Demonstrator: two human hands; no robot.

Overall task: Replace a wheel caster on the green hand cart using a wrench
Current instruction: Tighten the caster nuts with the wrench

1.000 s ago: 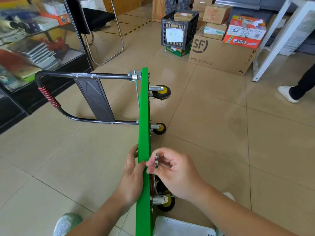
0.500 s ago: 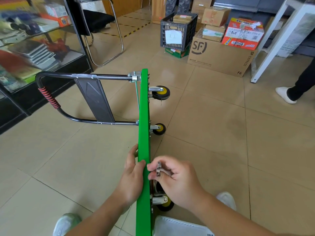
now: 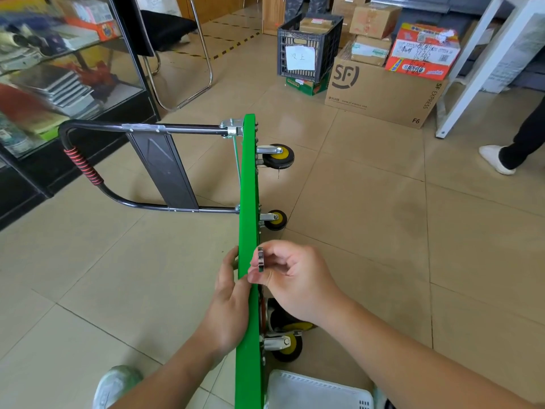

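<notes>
One green flat hand cart [image 3: 249, 178], four yellow-hubbed black casters [image 3: 278, 156] [image 3: 274, 220] [image 3: 287, 346] [image 3: 280, 318], one silver wrench [image 3: 260, 259], two bare hands [image 3: 227, 302] [image 3: 298, 284].

Hand cart [image 3: 248, 187] stands on its long edge, deck running from bottom centre up to mid-frame. Handle [image 3: 88, 169] juts to frame L of deck. Casters on deck's R face: far caster [image 3: 278, 156] uppermost, mid caster [image 3: 275, 220] below it, near caster [image 3: 287, 346] low in frame. L hand [image 3: 233, 293] on deck's L face, thumb over the edge. R hand [image 3: 295, 278] just R of deck, between mid and near casters, pinching wrench [image 3: 260, 259] beside the edge. Display case [image 3: 59, 69] upper L. Chair [image 3: 177, 54] R of it. Crate [image 3: 306, 45] top centre, cartons [image 3: 383, 90] to its R. Table leg [image 3: 472, 72] upper R. Tray [image 3: 318, 391] bottom, R of deck.
</notes>
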